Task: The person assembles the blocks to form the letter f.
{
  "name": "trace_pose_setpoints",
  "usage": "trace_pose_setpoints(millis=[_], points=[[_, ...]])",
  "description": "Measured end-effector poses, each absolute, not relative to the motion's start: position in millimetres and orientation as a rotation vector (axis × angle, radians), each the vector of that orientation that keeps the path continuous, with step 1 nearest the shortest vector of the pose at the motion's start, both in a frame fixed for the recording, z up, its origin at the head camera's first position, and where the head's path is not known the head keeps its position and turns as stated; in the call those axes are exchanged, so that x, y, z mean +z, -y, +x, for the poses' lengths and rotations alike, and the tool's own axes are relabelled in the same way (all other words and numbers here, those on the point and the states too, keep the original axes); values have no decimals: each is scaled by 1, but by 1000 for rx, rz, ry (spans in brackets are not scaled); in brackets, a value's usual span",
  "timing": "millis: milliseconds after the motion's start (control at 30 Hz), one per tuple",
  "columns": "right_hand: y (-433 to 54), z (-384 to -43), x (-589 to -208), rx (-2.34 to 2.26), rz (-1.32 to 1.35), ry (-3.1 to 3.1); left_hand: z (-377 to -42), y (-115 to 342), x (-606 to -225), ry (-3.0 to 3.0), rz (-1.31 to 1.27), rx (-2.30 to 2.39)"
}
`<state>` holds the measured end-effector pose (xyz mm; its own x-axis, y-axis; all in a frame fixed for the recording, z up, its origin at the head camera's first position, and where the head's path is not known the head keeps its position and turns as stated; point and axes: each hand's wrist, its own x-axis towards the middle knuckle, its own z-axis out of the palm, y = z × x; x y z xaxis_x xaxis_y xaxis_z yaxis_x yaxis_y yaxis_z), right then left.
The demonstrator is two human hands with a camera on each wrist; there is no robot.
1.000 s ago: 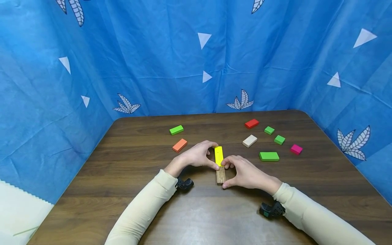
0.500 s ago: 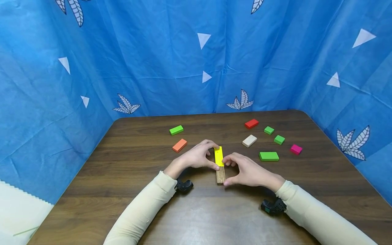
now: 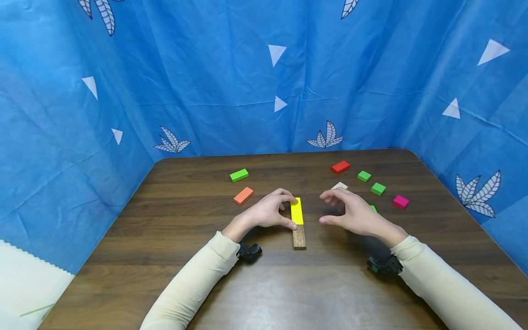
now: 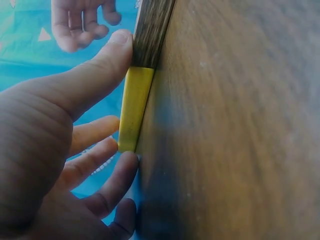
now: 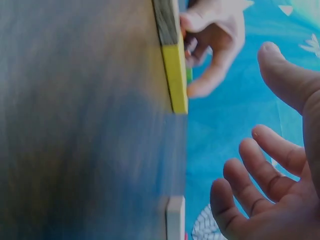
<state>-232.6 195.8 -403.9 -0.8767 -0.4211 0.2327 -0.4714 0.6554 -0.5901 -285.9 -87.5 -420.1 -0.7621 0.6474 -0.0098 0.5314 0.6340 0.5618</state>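
Note:
A yellow block (image 3: 296, 211) lies end to end with a brown wood-grain block (image 3: 299, 237) in one line on the table. My left hand (image 3: 270, 211) holds the yellow block, a fingertip at its far end and the thumb near the seam between the two blocks. In the left wrist view the thumb (image 4: 107, 62) touches close to that seam. To the right, my right hand (image 3: 354, 213) hovers apart from both blocks with loosely bent fingers and nothing in its grasp. Behind it, a white block (image 3: 340, 185) and a green block (image 3: 373, 208) are partly hidden.
Farther left lie a light green block (image 3: 239, 175) and an orange block (image 3: 244, 195). At the right are a red block (image 3: 340, 167), two small green blocks (image 3: 364, 176) and a magenta block (image 3: 400, 201). Blue curtain (image 3: 231, 91) surrounds the table's far side.
My right hand has left the wood-grain and yellow blocks and moved right, covering part of the white and green blocks. The left hand stays at the yellow block.

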Motion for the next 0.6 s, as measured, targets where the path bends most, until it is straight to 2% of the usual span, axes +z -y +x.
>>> trace_pose_setpoints(millis=[600], points=[[-251,-230,-409,1017,191,2816,-283,87,-421,-2634,903,870]])
